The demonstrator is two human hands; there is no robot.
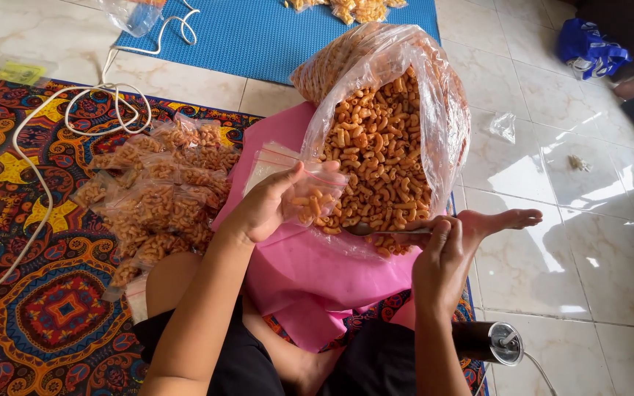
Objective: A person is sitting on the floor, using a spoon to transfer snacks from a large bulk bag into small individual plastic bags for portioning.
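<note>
Your left hand (262, 209) pinches a small crinkly clear pouch (310, 192) at the mouth of the big plastic sack (387, 125) of ridged orange curls; your right hand (438, 257) grips a metal scoop (387, 231) just below the sack.

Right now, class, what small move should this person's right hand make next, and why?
Probably lift the spoon across and tip it into the small bag. The right hand has the spoon at the big bag's mouth, and the left hand holds the small bag open, only partly filled.
</note>
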